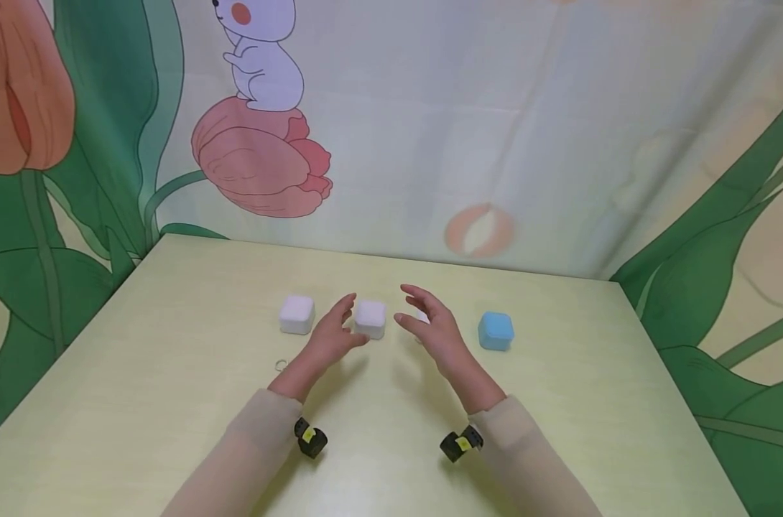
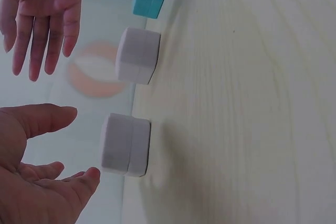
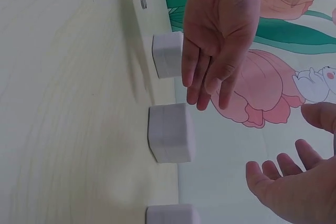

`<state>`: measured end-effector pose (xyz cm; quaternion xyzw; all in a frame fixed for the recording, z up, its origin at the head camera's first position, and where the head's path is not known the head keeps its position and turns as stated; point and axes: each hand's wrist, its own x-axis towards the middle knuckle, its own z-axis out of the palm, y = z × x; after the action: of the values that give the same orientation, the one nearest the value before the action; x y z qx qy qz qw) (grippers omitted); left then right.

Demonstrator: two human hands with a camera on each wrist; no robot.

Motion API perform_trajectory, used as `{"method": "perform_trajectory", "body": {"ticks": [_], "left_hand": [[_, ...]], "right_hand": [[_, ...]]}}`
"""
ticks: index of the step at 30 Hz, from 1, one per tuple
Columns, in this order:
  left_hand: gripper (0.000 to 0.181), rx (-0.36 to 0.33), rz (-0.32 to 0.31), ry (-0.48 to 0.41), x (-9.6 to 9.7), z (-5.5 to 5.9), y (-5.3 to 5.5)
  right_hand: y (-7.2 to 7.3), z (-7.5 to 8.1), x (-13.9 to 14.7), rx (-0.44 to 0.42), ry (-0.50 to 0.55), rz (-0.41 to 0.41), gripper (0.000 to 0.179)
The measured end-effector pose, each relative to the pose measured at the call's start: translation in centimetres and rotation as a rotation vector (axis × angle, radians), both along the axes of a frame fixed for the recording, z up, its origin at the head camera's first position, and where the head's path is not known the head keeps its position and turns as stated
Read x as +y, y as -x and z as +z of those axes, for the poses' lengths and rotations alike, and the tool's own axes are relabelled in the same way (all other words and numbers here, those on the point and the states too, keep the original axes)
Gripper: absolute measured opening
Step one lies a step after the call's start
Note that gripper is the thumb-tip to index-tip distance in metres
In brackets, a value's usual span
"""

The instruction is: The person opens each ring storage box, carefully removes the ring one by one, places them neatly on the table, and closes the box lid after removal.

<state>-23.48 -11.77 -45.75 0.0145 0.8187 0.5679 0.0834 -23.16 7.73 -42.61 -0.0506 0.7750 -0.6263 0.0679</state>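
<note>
Both hands near white boxes

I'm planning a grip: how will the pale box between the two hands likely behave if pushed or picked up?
The pale box is probably stiff, as its sides show no sag. Its flat faces suggest it would slide rather than roll. Squat and flat on the table, it seems unlikely to tip.

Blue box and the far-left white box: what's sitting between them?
Two more white boxes stand between the blue box and the far-left white box. The head view shows them, though one is partly hidden.
</note>
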Motion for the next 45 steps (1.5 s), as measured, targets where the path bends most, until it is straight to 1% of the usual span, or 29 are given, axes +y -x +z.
{"method": "perform_trajectory", "body": {"ticks": [5, 8, 14, 21, 25, 29, 34, 38, 45], "left_hand": [[0.086, 0.001, -0.02, -0.004, -0.3, -0.1, 0.7], [0.087, -0.017, -0.032, 0.01, -0.5, -0.1, 1.1], [0.087, -0.053, -0.05, 0.019, -0.8, -0.2, 1.8], [0.086, -0.078, -0.079, 0.032, -0.9, -0.3, 2.6], [0.086, -0.089, -0.096, 0.044, -0.8, -0.4, 2.8], [0.087, -0.101, -0.115, 0.064, -0.8, -0.7, 3.2], [0.089, -0.113, -0.125, 0.063, -1.0, -1.1, 3.8], [0.091, -0.121, -0.132, 0.046, -1.2, -1.2, 4.0], [0.09, -0.119, -0.146, 0.055, -1.1, -1.2, 4.3]], "right_hand": [[0.9, -0.7, -0.4, 0.019, 0.009, -0.005, 0.052], [1.5, -1.1, -0.6, 0.027, 0.009, -0.01, 0.052], [2.2, -1.9, -1.0, 0.008, 0.016, -0.03, 0.05], [3.1, -2.9, -1.5, 0.013, -0.03, -0.027, 0.051], [3.5, -3.4, -1.8, 0.003, -0.054, -0.004, 0.054], [3.7, -4.0, -2.0, -0.017, -0.083, 0.037, 0.057], [4.0, -4.6, -2.2, -0.04, -0.117, 0.078, 0.061], [4.1, -4.7, -2.3, -0.059, -0.135, 0.097, 0.064], [4.4, -4.7, -2.6, -0.104, -0.127, 0.121, 0.068]]}}
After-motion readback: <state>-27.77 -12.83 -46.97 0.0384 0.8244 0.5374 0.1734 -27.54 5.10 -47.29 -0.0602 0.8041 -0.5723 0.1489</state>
